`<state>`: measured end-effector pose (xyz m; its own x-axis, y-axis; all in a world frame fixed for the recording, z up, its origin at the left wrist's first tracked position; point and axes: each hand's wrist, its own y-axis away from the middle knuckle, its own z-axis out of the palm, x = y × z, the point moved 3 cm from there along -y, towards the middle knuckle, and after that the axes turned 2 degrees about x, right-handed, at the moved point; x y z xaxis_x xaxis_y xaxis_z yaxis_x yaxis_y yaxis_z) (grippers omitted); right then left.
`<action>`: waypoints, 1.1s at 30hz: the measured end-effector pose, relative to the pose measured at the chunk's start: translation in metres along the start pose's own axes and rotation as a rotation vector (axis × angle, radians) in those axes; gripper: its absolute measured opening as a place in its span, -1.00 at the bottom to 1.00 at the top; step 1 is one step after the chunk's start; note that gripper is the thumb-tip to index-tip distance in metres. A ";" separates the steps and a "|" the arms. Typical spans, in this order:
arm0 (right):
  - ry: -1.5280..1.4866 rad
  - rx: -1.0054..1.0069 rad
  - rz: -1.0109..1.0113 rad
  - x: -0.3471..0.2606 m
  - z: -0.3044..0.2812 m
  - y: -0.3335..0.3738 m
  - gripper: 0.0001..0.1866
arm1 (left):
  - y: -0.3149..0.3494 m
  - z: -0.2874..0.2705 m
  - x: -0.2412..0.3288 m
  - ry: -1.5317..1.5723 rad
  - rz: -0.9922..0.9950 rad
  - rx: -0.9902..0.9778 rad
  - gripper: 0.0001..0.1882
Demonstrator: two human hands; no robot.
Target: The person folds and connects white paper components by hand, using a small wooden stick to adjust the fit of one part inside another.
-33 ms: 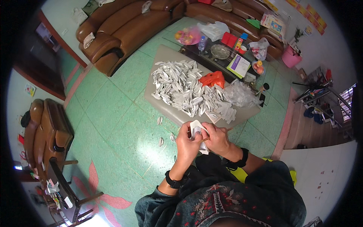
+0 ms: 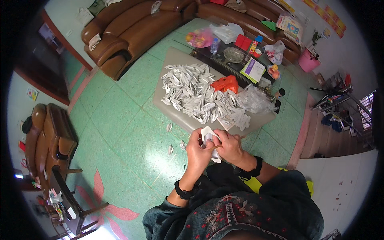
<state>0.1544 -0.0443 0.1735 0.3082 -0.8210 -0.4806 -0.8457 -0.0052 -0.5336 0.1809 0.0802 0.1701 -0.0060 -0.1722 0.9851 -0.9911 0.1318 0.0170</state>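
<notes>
Pinching a white paper piece (image 2: 207,132) between the left hand (image 2: 198,148) and right hand (image 2: 229,146), fingers curled tight, just on the near side of the grey bench (image 2: 166,110). Gripping, apparently, a thin brown stick (image 2: 217,147) in the right hand too. Could tear or crease crookedly if pulled unevenly; could drop to the green floor (image 2: 120,132), near 3 loose pieces (image 2: 171,150) at left, if loosened. Cannot see inside the fold, covered by fingers, nor trace the stick beneath the right palm.
</notes>
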 end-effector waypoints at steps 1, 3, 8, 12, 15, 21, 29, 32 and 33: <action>0.004 0.023 -0.022 -0.002 0.002 -0.001 -0.71 | 0.000 -0.003 0.001 0.001 -0.002 0.010 -0.69; -0.011 0.042 -0.059 -0.006 0.005 -0.009 -0.73 | -0.001 -0.008 0.003 0.014 -0.002 0.014 -0.68; -0.067 -0.008 -0.150 -0.007 0.008 -0.018 -0.81 | -0.005 -0.019 0.017 -0.117 -0.030 0.020 -0.64; -0.117 0.074 -0.241 -0.013 0.012 -0.017 -0.84 | -0.015 -0.018 0.001 -0.297 0.139 0.155 -0.63; -0.114 0.098 -0.230 -0.004 0.016 -0.017 -0.83 | -0.017 -0.016 0.007 -0.283 0.268 0.163 -0.64; -0.135 -0.008 -0.158 0.004 0.016 -0.029 -0.82 | -0.020 -0.027 -0.009 0.025 0.062 -0.029 -0.68; -0.244 -0.238 -0.032 0.004 0.016 -0.034 -0.79 | -0.028 -0.035 -0.026 0.365 0.027 -0.032 -0.84; -0.219 -0.391 0.073 0.004 0.015 -0.038 -0.82 | -0.027 -0.036 -0.037 0.412 -0.121 0.001 -0.86; -0.219 -0.392 0.072 0.002 0.011 -0.039 -0.82 | -0.027 -0.036 -0.043 0.411 -0.204 0.049 -0.86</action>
<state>0.1925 -0.0393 0.1859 0.2919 -0.6873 -0.6652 -0.9564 -0.2033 -0.2097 0.2127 0.1190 0.1335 0.2334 0.2127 0.9488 -0.9717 0.0877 0.2194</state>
